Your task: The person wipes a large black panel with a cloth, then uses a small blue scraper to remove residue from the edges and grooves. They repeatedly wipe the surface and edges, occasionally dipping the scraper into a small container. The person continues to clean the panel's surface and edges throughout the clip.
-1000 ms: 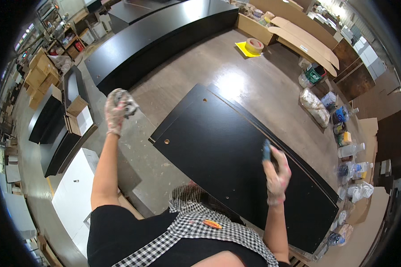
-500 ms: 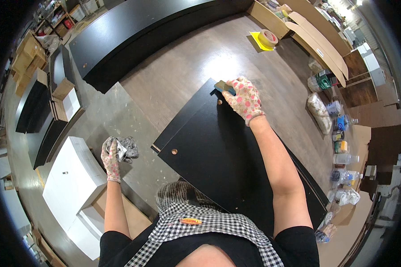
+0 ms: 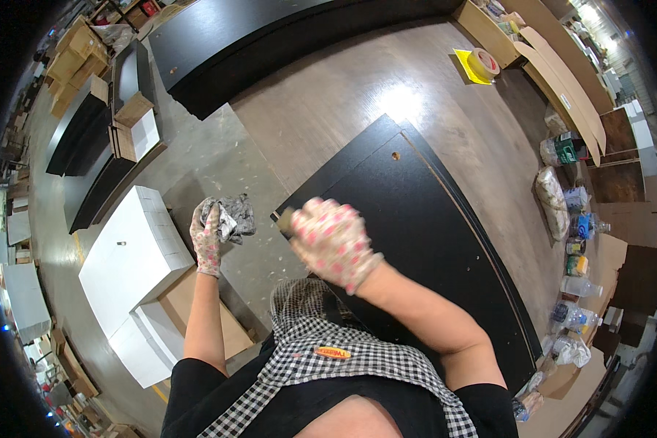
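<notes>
My right hand (image 3: 332, 237), in a white glove with pink spots and slightly blurred, is closed on a small olive-brown block (image 3: 286, 222), which looks like a sanding sponge. It is at the left corner of a black curved panel (image 3: 423, 226) in front of me; whether the block touches the panel I cannot tell. A round hole shows near the panel's far end. Off to the left, over the floor, my left hand (image 3: 207, 239) in a matching glove grips a crumpled grey and white rag (image 3: 238, 217).
A long black curved piece (image 3: 226, 44) spans the far side of the brown work surface. Tape (image 3: 483, 64) sits on a yellow sheet at the far right. Several bottles (image 3: 580, 285) line the right edge. White curved cabinets (image 3: 128, 255) stand on the floor at left.
My right hand has swept from the panel's far corner toward me and left, to its left corner, still with the block. The whole view has shifted; my left hand keeps the rag.
</notes>
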`<move>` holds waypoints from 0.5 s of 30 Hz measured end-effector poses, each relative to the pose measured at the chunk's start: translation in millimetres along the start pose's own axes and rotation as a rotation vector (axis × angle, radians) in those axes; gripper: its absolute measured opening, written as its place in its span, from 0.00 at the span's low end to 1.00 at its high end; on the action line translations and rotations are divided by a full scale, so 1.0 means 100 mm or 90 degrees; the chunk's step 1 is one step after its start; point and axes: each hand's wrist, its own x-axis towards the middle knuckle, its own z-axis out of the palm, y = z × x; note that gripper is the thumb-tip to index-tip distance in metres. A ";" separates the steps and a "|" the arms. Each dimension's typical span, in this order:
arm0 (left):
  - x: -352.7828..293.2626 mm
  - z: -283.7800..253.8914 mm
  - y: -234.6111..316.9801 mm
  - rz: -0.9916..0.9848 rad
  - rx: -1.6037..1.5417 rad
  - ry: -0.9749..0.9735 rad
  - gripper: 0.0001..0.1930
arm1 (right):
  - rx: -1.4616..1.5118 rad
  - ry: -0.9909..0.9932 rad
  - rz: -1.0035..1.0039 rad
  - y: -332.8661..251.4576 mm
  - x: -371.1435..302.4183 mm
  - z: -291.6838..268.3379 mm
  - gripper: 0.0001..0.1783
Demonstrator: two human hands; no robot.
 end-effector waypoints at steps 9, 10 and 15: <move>-0.20 -0.10 0.29 0.011 -0.054 0.108 0.20 | 0.210 0.257 -0.001 0.25 -0.24 -0.18 0.17; -0.22 -0.10 0.45 0.052 -0.046 0.114 0.20 | 0.221 0.321 0.072 0.43 -0.36 -0.26 0.15; -0.35 0.13 1.48 0.289 0.155 -0.052 0.22 | 0.475 0.600 0.298 0.96 -1.04 -0.30 0.13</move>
